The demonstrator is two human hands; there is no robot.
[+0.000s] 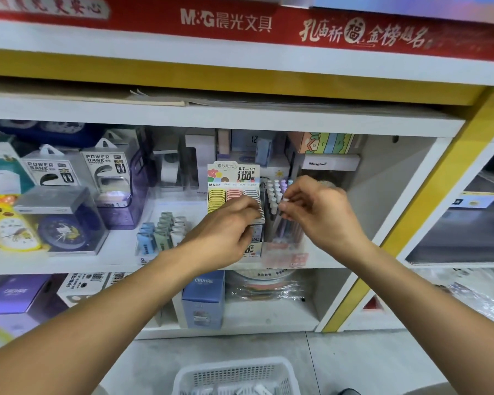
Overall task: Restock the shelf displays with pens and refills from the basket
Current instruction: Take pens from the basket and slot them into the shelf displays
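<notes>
Our right hand (321, 212) pinches a slim white-capped pen (283, 201) above the clear pen display (283, 223); a careless push could topple neighbours. Our left hand (226, 226) curls on the lead-refill card box (234, 192) beside it. White plastic basket (237, 374) sits below.

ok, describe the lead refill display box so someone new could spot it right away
On the middle white shelf, under the red M&G banner, find the two hands. The lead refill display box stands right behind the left hand, left of the clear pen display. Only it has a "0.7 HB 100" header card and rows of yellow, pink and grey round cases.
</notes>
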